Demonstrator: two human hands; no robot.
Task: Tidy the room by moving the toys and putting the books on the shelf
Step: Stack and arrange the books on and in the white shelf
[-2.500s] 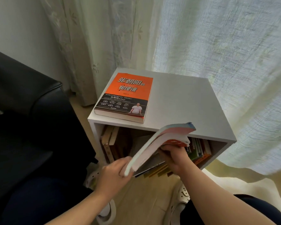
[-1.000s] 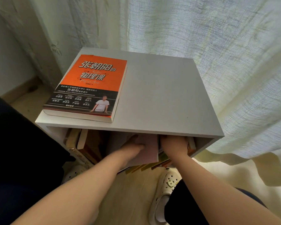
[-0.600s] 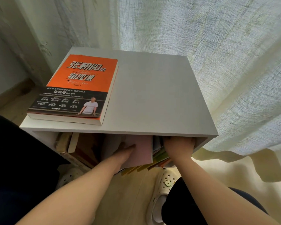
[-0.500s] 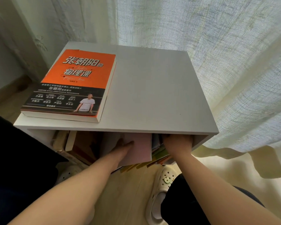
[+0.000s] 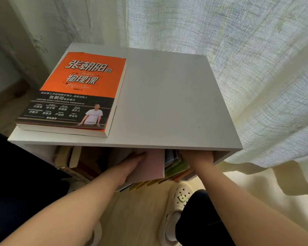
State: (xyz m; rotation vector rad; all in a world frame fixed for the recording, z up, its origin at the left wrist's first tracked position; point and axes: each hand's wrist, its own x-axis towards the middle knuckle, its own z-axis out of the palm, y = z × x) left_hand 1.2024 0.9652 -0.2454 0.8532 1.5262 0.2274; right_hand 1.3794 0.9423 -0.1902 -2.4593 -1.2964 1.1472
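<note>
where the pale sheer curtain (image 5: 238,68) fills the upper right of the frame and a heavier patterned drape (image 5: 34,32) hangs at upper left, a low white shelf (image 5: 167,103) stands on a light wooden floor (image 5: 132,219), its flat top taking up the centre. an orange book (image 5: 75,93) with white chinese lettering and a dark lower band lies flat on the left part of that top, its near corner close to the front edge. both bare forearms reach up from the bottom of the frame into the open compartment under the top. the left hand (image 5: 132,162) lies flat, fingers stretched, pressed against the cover of a pink book (image 5: 151,166) that stands in the middle of the compartment, leaning a little. the right hand (image 5: 197,157) is tucked under the top board at the right end, beside a row of thin coloured books (image 5: 176,166); its fingers are hidden, so i cannot tell whether it grips anything. brown books (image 5: 69,158) lean at the left end. a white clog (image 5: 176,206) with a green charm shows at lower centre right, by a dark trouser leg (image 5: 199,219).
</note>
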